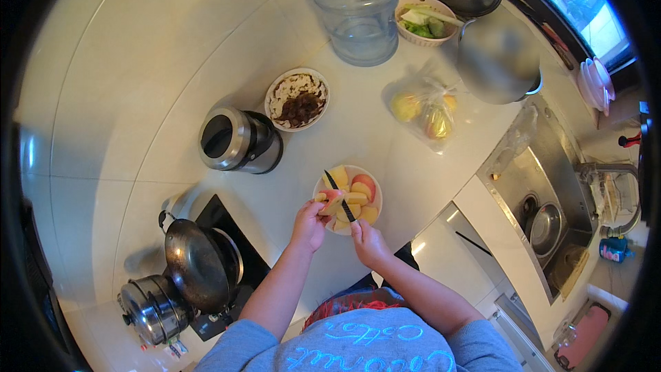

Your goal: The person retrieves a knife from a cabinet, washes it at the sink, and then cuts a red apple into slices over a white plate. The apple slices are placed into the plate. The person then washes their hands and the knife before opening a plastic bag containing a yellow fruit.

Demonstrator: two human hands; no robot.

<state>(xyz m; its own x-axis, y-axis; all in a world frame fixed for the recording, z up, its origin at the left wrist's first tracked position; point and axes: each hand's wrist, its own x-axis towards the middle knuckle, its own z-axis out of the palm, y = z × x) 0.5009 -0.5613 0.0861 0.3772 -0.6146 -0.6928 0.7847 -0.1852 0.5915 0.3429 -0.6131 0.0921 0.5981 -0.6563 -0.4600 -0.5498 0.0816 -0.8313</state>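
My left hand (308,223) holds a piece of red-skinned apple (331,201) over the near left part of a white plate (378,186). In my right hand (370,242) is a knife with a dark blade (348,211), its tip pointing up and to the left. The blade lies against or just beside the held apple piece; which one I cannot tell. Several cut apple pieces (364,186) lie on the plate below, some with red skin, some showing pale flesh.
Further back are a bowl of dark and whitish food (297,99), a steel canister (240,140), bagged fruit (436,116), a large water bottle (361,15) and a vegetable basket (426,20). A wok (199,263) and steel pot (155,310) stand left, a sink (542,201) right.
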